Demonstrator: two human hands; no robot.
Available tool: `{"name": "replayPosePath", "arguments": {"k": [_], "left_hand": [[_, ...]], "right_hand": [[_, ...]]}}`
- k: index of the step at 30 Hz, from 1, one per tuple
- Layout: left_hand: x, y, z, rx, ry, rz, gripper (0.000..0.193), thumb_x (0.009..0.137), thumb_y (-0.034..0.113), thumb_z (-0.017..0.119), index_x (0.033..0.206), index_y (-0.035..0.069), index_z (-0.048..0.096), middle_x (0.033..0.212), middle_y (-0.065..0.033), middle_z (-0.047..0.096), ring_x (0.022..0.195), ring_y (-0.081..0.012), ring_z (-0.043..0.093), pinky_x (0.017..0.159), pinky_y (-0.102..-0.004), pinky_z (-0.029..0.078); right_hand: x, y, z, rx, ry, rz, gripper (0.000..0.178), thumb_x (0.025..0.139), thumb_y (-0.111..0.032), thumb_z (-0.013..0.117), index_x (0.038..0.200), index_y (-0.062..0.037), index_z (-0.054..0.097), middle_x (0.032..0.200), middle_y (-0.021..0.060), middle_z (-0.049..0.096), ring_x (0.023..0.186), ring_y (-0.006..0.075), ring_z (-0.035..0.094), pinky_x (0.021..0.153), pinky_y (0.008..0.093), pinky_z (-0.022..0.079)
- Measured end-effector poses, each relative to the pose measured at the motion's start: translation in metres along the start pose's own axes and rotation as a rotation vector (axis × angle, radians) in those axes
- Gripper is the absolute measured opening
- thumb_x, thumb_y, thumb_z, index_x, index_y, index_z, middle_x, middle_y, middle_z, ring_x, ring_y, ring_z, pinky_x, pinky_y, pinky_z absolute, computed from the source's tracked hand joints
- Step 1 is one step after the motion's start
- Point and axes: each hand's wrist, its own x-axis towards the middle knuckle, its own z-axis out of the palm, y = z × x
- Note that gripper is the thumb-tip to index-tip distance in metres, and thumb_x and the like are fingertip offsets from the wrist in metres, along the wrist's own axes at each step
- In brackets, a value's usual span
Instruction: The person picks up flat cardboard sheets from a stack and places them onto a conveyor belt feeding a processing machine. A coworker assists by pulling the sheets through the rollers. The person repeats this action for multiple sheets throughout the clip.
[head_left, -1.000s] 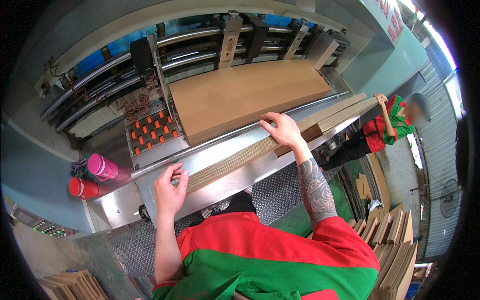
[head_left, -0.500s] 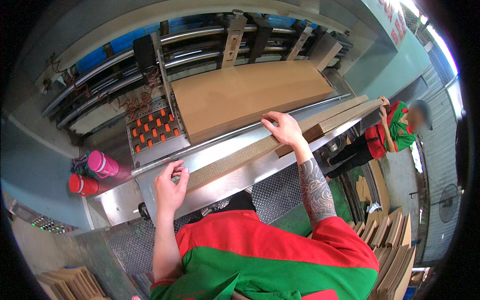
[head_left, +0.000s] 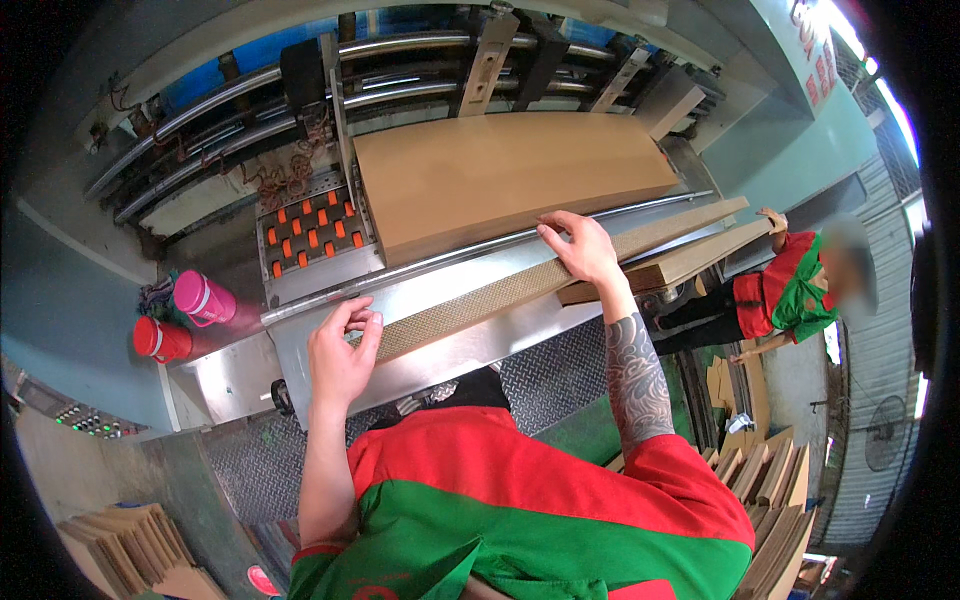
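Observation:
A long, narrow stack of corrugated cardboard (head_left: 470, 305) lies on the metal ledge of a machine, its fluted edges facing up. At its left end is my left hand (head_left: 343, 350), fingers loosely curved and thumb apart; whether it touches the stack is hard to tell. My right hand (head_left: 582, 250) rests over the stack farther right, fingers bent but spread, not closed around it. Just beyond my right hand, a second cardboard bundle (head_left: 690, 258) slants off the ledge, with a co-worker's hand (head_left: 772, 226) at its far end.
Behind the ledge, a large brown cardboard pile (head_left: 510, 180) sits in the machine beside orange rollers (head_left: 312, 232). Pink (head_left: 205, 297) and red (head_left: 163, 340) jugs stand at left. The co-worker (head_left: 785, 285) stands at right. More cardboard stacks (head_left: 765, 490) are at lower right.
The co-worker has lowered one hand from the second bundle, which now slants farther away from the narrow stack. My hands keep nearly the same places on the stack. The view has shifted slightly.

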Motion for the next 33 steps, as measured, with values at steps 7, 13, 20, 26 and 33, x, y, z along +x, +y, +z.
{"name": "replayPosePath", "arguments": {"k": [7, 13, 20, 26, 33], "left_hand": [[0.002, 0.0011, -0.0004, -0.015, -0.013, -0.022, 0.028, 0.099, 0.018, 0.077, 0.121, 0.001, 0.077, 0.098, -0.0133, 0.082, 0.089, -0.0199, 0.079, 0.083, -0.0343, 0.06], [0.0034, 0.0029, -0.0011, 0.006, -0.01, -0.016, 0.028, 0.099, 0.017, 0.077, 0.121, 0.001, 0.077, 0.098, -0.0133, 0.082, 0.09, -0.0196, 0.079, 0.084, -0.034, 0.06], [0.0054, 0.0019, -0.0014, 0.017, -0.023, -0.015, 0.029, 0.101, 0.019, 0.075, 0.123, 0.001, 0.076, 0.1, -0.0126, 0.081, 0.091, -0.0192, 0.078, 0.085, -0.0344, 0.059], [0.005, 0.0019, -0.003, 0.019, -0.057, -0.049, 0.029, 0.103, 0.015, 0.073, 0.127, 0.0, 0.076, 0.104, -0.0111, 0.08, 0.095, -0.0165, 0.075, 0.09, -0.033, 0.059], [0.0063, 0.0024, -0.0026, 0.021, -0.053, -0.039, 0.027, 0.103, 0.014, 0.073, 0.126, 0.0, 0.076, 0.103, -0.0108, 0.08, 0.095, -0.0163, 0.075, 0.09, -0.0327, 0.059]], "right_hand": [[0.0026, 0.0033, 0.0027, -0.018, 0.026, -0.021, 0.042, 0.101, -0.045, 0.066, 0.119, -0.0092, 0.079, 0.115, 0.0157, 0.08, 0.11, 0.0369, 0.074, 0.097, 0.0469, 0.058], [0.0046, 0.0037, 0.0034, -0.002, 0.03, -0.022, 0.042, 0.101, -0.045, 0.066, 0.118, -0.0085, 0.079, 0.114, 0.0165, 0.08, 0.11, 0.038, 0.074, 0.096, 0.0476, 0.057], [0.0071, 0.0048, 0.0027, -0.001, 0.04, -0.035, 0.044, 0.101, -0.046, 0.066, 0.118, -0.0081, 0.079, 0.114, 0.0173, 0.079, 0.109, 0.0386, 0.074, 0.096, 0.0479, 0.058], [0.008, 0.0062, 0.0033, -0.005, 0.023, -0.016, 0.045, 0.102, -0.047, 0.065, 0.12, -0.0086, 0.079, 0.115, 0.0176, 0.079, 0.108, 0.0383, 0.075, 0.096, 0.0475, 0.058], [0.0074, 0.0037, 0.0025, -0.011, 0.015, -0.003, 0.046, 0.102, -0.048, 0.065, 0.121, -0.0093, 0.08, 0.117, 0.017, 0.08, 0.109, 0.0376, 0.075, 0.098, 0.0465, 0.058]]}}
